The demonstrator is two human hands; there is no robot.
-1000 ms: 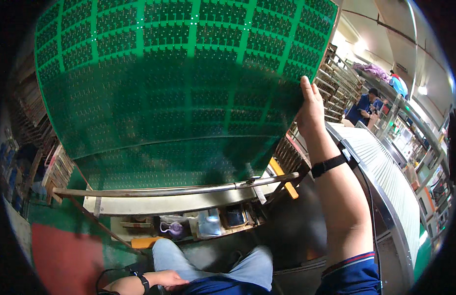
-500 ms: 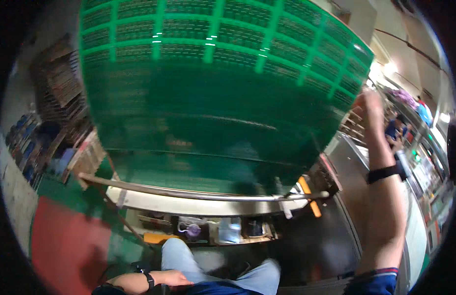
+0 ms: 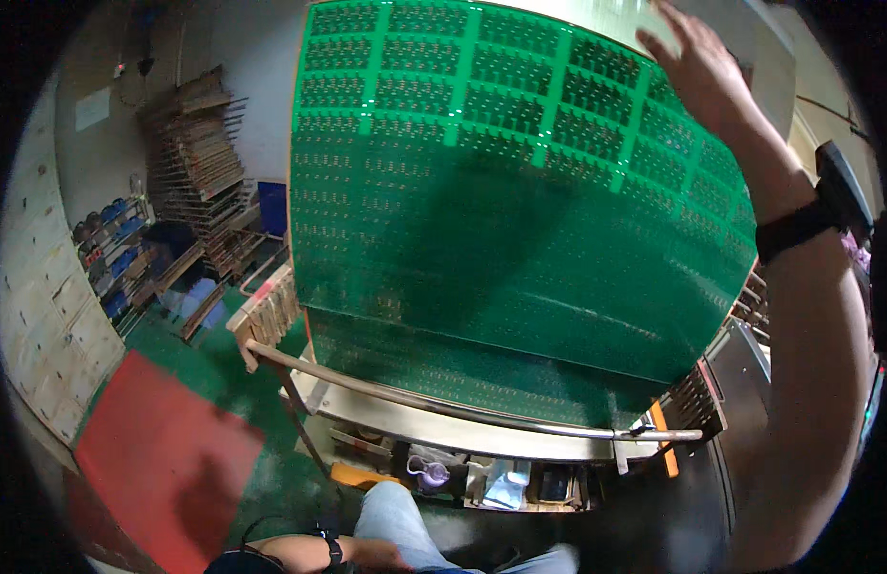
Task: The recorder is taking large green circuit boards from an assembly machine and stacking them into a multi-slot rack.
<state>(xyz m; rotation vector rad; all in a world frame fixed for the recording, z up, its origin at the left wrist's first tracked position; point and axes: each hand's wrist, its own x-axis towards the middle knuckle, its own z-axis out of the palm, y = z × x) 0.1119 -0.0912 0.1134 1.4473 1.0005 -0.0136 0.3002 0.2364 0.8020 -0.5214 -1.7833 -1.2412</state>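
Observation:
A large green printed circuit board panel stands tilted in front of me, with rows of copper-coloured pads and bright green strips across its upper part. My right hand is raised by its upper right edge, fingers stretched and apart; I cannot tell whether they touch the panel. A black strap circles that wrist. Low down at my lap lies my left hand, beside my thigh and away from the panel; its fingers are hidden.
A metal bar runs across the rack below the panel. Under it, a shelf holds a purple item and a light blue packet. Stacked wooden racks stand at the left, near a red floor patch and pale lockers.
My right hand has risen and moved left along the panel's upper edge. The view has swung left, so the panel and rack sit further right.

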